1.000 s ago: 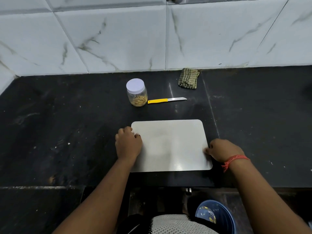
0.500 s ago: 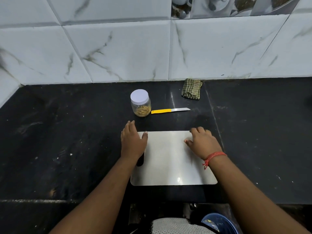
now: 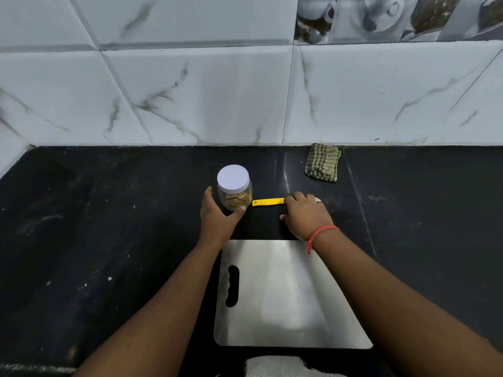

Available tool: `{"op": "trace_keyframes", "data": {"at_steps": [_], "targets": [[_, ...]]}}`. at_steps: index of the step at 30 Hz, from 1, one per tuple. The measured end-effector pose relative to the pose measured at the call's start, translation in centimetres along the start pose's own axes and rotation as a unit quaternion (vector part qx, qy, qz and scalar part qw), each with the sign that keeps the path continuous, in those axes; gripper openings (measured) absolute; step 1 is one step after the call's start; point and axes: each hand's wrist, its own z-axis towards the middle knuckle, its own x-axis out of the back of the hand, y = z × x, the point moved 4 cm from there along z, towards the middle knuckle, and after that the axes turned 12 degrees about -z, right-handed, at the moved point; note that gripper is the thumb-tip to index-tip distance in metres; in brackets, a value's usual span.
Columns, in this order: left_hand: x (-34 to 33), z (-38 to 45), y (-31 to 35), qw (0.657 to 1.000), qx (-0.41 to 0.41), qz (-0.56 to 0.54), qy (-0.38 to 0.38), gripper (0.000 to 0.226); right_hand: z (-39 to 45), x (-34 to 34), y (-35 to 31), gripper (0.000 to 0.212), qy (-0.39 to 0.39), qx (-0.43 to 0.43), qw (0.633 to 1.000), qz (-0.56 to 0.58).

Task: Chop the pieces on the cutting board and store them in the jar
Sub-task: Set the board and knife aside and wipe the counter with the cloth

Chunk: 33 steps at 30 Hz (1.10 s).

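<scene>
A clear plastic jar (image 3: pixel 236 195) with a white lid stands on the black counter and holds yellowish pieces. My left hand (image 3: pixel 217 217) wraps around its lower part, fingers on the left side, thumb at the front. To its right lies a knife (image 3: pixel 268 201) with a yellow handle. My right hand (image 3: pixel 306 217) lies over the blade with bent fingers and the thumb spread away; only the handle and the blade tip show. The steel cutting board (image 3: pixel 285 295) lies nearer to me with nothing on it, its handle slot at the left.
A folded green checked cloth (image 3: pixel 322 162) lies against the tiled wall (image 3: pixel 204 99) at the back right. The black counter (image 3: pixel 109 227) stretches left and right. Its front edge runs just below the board.
Both hands left the cutting board and reached forward. The left one went to the jar, the right one onto the knife. The camera tilted up and moved closer.
</scene>
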Motion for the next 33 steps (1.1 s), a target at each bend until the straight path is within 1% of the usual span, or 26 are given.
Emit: {"op": "trace_keyframes", "data": {"at_steps": [5,8,14,23,26,29,33], "targets": [[-1.0,2.5,-0.3,0.998,-0.004,-0.066,-0.016,0.113,3.7,-0.2,-1.6,0.032,0.020,0.038,0.999,-0.015],[-1.7,3.0,-0.8,0.995,-0.021,-0.098,-0.026,0.103,4.9,-0.8,-2.2,0.026,0.027,0.050,0.998,-0.040],[-2.5,3.6,-1.0,0.993,-0.049,-0.104,-0.014,0.088,5.7,-1.5,-1.9,0.022,0.049,0.054,0.997,-0.029],[-2.1,2.9,-0.9,0.993,-0.056,-0.105,-0.015,0.090,5.2,-2.0,-0.7,0.019,0.080,0.071,0.993,-0.044],[-2.1,1.8,-0.7,0.991,-0.061,-0.111,-0.034,0.090,4.3,-2.2,0.5,0.017,0.085,0.072,0.993,-0.041],[-2.5,0.2,-0.3,0.990,-0.072,-0.105,-0.060,0.090,3.3,-2.6,2.2,0.011,0.104,0.055,0.993,-0.028],[-3.6,-2.9,-0.1,0.984,-0.074,-0.108,-0.119,0.086,1.4,-3.0,4.3,0.012,0.116,0.020,0.993,0.023]]}}
